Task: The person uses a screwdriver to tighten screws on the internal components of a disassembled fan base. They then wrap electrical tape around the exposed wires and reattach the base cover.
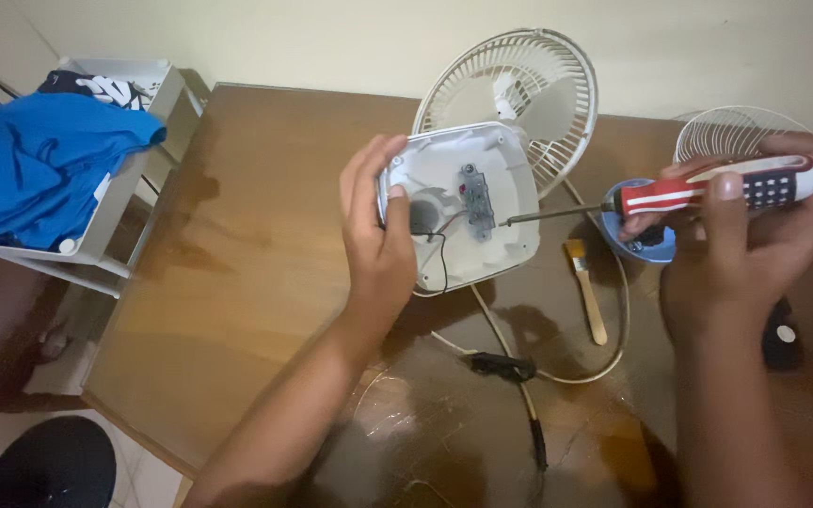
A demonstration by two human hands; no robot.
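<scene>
Left hand: you grip the white plastic fan base, open side up, so it stays put on the brown wooden table | Right hand: wraps the red-and-white screwdriver, right of the base, tip at its small switch board | Blue bowl sits right of the base, close by.

The fan base is white, the screwdriver handle is red and white with a dark dotted grip — the table is glossy brown, the cloth bright blue.
</scene>
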